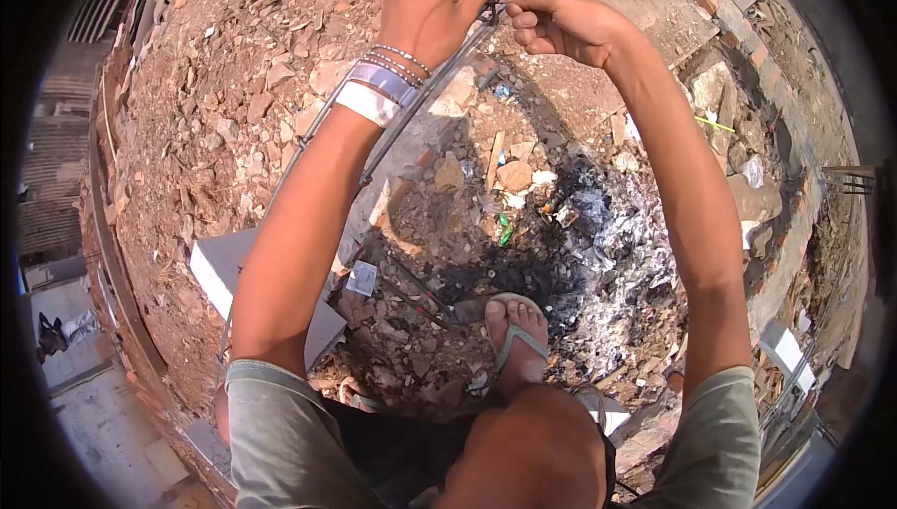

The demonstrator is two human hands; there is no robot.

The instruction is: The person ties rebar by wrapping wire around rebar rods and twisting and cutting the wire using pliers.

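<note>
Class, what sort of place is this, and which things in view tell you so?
Probably an outdoor building site: bare ground strewn with rubble, a row of bricks along the right, and long metal bars running diagonally across the view.

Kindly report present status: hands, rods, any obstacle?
Left-hand grip and right-hand grip close together at metal rods. Exact hold unclear. Left forearm hides part of rods.

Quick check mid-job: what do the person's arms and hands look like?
The left hand and right hand are ungloved. The left arm wears beaded bracelets, a pale lavender band and a white band; the right shows none. The left sleeve and right sleeve are short, grey-green.
</note>
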